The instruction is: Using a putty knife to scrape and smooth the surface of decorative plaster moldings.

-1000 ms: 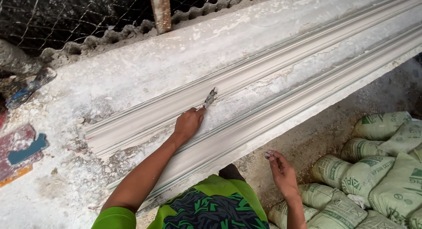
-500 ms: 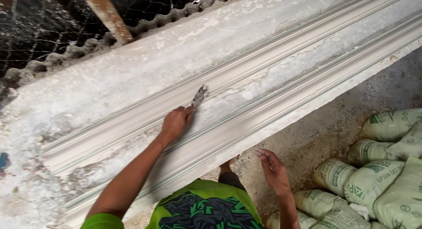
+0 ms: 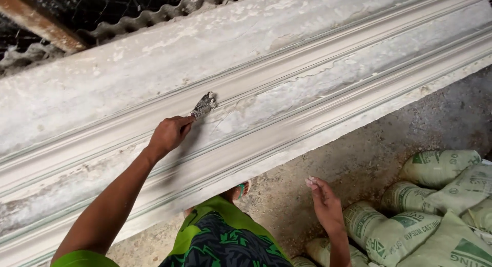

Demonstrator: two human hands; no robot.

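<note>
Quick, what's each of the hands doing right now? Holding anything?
Left hand: closed around the handle of a small scraper, its blade on the long plaster moulding.
Right hand: open, holding nothing, hanging beside the stacked sacks.

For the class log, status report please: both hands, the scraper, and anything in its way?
Left hand grips small scraper, blade on plaster moulding. Right hand empty, hanging over floor. Nothing blocking the blade.

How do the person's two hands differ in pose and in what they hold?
The left hand is raised to the plaster moulding, closed on a small putty knife; the right hand hangs low beside the sacks, open and empty. Both are bare.
</note>
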